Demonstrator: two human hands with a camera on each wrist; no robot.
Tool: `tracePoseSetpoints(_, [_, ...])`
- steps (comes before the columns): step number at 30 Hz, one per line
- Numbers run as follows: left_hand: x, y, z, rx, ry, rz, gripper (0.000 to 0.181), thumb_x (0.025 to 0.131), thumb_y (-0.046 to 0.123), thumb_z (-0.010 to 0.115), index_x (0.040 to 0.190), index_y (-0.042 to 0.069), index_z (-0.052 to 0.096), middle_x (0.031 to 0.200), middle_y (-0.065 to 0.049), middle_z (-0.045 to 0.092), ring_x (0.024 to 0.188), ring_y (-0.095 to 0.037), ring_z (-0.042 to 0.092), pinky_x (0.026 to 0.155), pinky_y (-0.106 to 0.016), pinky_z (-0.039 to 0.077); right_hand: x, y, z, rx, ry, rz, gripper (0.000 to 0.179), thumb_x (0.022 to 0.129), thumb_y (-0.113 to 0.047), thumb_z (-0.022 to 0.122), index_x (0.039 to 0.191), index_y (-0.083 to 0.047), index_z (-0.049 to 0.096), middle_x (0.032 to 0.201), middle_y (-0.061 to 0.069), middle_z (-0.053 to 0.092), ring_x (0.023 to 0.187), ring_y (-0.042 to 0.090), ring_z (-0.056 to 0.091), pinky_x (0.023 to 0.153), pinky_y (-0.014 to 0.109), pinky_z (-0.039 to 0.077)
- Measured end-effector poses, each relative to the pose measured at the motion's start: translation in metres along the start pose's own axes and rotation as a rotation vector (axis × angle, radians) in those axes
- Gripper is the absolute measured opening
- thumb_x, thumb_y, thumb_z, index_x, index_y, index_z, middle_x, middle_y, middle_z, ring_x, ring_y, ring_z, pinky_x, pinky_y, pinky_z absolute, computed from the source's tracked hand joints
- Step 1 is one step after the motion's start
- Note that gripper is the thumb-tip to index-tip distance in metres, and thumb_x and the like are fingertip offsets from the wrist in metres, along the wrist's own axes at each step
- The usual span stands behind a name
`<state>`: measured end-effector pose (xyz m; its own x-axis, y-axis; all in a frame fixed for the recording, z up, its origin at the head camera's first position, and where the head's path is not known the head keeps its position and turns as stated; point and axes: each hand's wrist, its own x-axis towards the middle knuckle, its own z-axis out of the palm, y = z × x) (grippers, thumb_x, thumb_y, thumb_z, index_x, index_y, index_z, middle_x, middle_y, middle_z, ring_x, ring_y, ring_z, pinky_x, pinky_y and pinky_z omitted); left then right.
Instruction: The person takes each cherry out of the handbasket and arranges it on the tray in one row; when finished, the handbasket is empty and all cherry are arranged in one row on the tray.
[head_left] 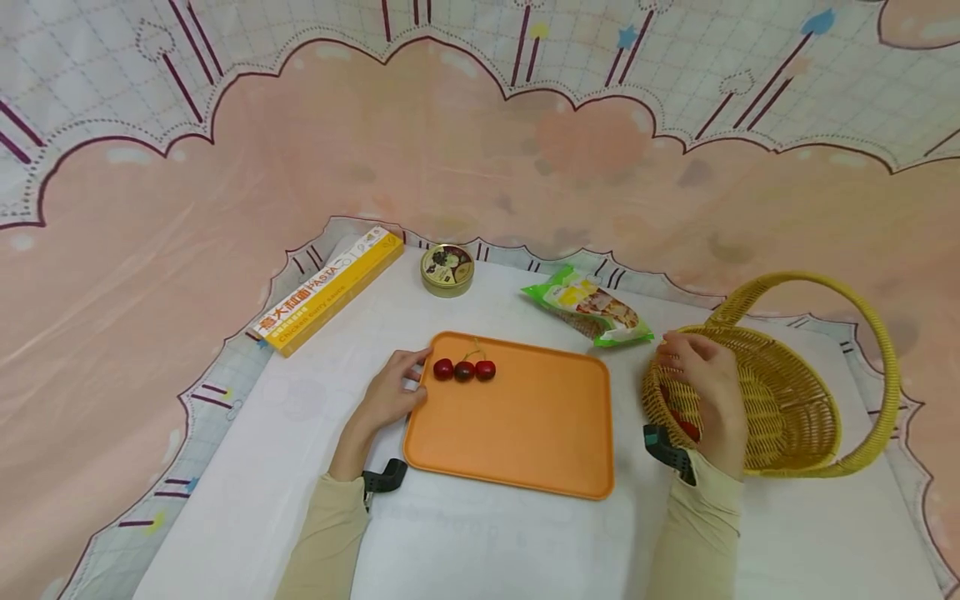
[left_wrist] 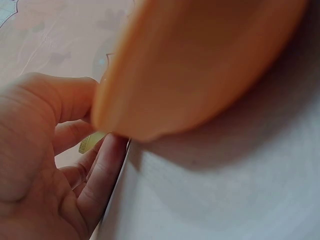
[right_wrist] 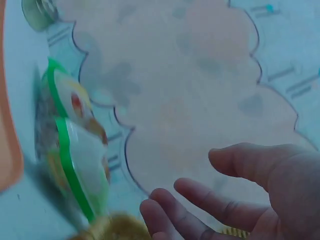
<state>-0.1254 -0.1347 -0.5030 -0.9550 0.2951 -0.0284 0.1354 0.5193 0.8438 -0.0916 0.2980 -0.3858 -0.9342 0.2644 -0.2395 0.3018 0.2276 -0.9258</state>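
Observation:
My left hand [head_left: 392,392] holds the left rim of an orange tray [head_left: 525,417]; in the left wrist view its thumb and fingers [left_wrist: 107,165] meet around the tray's edge. Three dark red cherries [head_left: 465,371] with thin stems lie in a row near the tray's upper left corner. Over the left side of a yellow wicker basket [head_left: 813,400], my right hand [head_left: 705,371] hovers with nothing in its grasp. The right wrist view shows its fingers [right_wrist: 215,205] loosely bent and apart from the thumb. Red fruit [head_left: 688,429] shows inside the basket, partly hidden by this hand.
Behind the tray, a yellow and white pasta box [head_left: 330,292] lies at the left. A round tin [head_left: 447,269] stands near the back edge. A green-ended food packet [head_left: 588,307] lies between tray and basket. The basket's tall handle [head_left: 873,333] arches at the right.

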Motion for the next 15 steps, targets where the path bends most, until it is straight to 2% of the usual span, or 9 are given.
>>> tracePoseSetpoints(2, [0.0, 0.0, 0.001, 0.004, -0.002, -0.002, 0.065, 0.08, 0.0, 0.062, 0.143, 0.004, 0.05, 0.126, -0.016, 0.051, 0.1, -0.027, 0.059, 0.078, -0.035, 0.05, 0.002, 0.007, -0.016, -0.016, -0.015, 0.025, 0.039, 0.098, -0.033, 0.057, 0.12, -0.001, 0.061, 0.084, -0.017, 0.068, 0.079, 0.001, 0.067, 0.071, 0.02, 0.053])
tracePoseSetpoints(4, [0.0, -0.001, 0.001, 0.012, -0.001, -0.001, 0.065, 0.08, 0.001, 0.062, 0.144, 0.005, 0.05, 0.127, -0.016, 0.051, 0.1, -0.027, 0.059, 0.08, -0.035, 0.049, 0.006, 0.014, -0.029, -0.074, -0.05, 0.057, 0.051, 0.099, -0.035, 0.055, 0.129, 0.006, 0.055, 0.088, -0.016, 0.067, 0.08, 0.0, 0.066, 0.072, 0.02, 0.053])
tracePoseSetpoints(8, [0.0, -0.001, 0.001, 0.015, 0.0, -0.01, 0.065, 0.08, 0.0, 0.063, 0.144, 0.006, 0.05, 0.127, -0.015, 0.052, 0.1, -0.026, 0.058, 0.081, -0.036, 0.048, 0.014, 0.026, -0.044, -0.246, -0.17, 0.118, 0.065, 0.102, -0.037, 0.048, 0.139, 0.016, 0.041, 0.103, 0.001, 0.069, 0.085, 0.002, 0.066, 0.077, 0.023, 0.054])
tracePoseSetpoints(11, [0.0, -0.001, 0.001, 0.009, 0.001, -0.013, 0.065, 0.08, 0.0, 0.063, 0.144, 0.005, 0.05, 0.126, -0.015, 0.052, 0.1, -0.027, 0.058, 0.081, -0.037, 0.048, 0.019, 0.03, -0.051, -0.331, -0.286, 0.147, 0.064, 0.103, -0.036, 0.045, 0.141, 0.017, 0.038, 0.117, 0.018, 0.065, 0.093, 0.014, 0.069, 0.083, 0.032, 0.055])
tracePoseSetpoints(15, [0.0, 0.0, 0.001, 0.02, -0.002, -0.014, 0.065, 0.081, 0.001, 0.063, 0.144, 0.006, 0.05, 0.127, -0.015, 0.051, 0.1, -0.027, 0.058, 0.082, -0.037, 0.048, 0.025, 0.034, -0.058, -0.343, -0.463, 0.141, 0.06, 0.105, -0.031, 0.04, 0.141, 0.017, 0.037, 0.128, 0.032, 0.056, 0.106, 0.032, 0.066, 0.088, 0.043, 0.053])
